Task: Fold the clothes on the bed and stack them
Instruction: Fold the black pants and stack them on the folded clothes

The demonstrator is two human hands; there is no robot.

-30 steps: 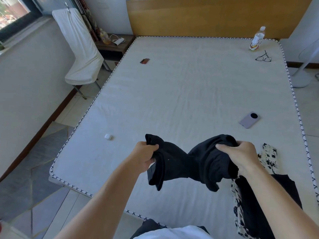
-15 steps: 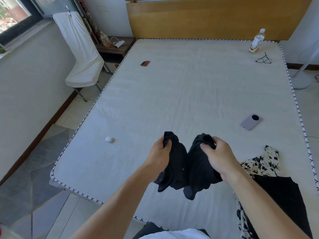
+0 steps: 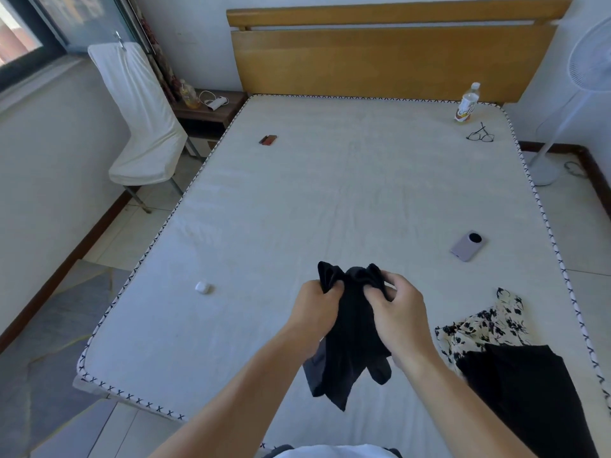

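A black garment (image 3: 348,342) hangs bunched in the air over the near part of the bed (image 3: 330,200). My left hand (image 3: 314,312) grips its top left edge and my right hand (image 3: 396,312) grips its top right edge, the two hands almost touching. The cloth droops between my forearms toward the mattress. At the near right of the bed lie a floral garment (image 3: 486,325) and, partly over it, another black garment (image 3: 525,391).
A lilac phone (image 3: 468,245) lies at the right. A small white case (image 3: 204,287) sits near the left edge and a small brown item (image 3: 267,139) farther back. Bottle (image 3: 467,102) and glasses (image 3: 480,133) sit near the headboard. A white-covered chair (image 3: 142,120) stands left, a fan (image 3: 562,104) right.
My hands have come together, bringing the two ends of the black garment side by side, so it hangs narrower and longer. The view has tilted up slightly.
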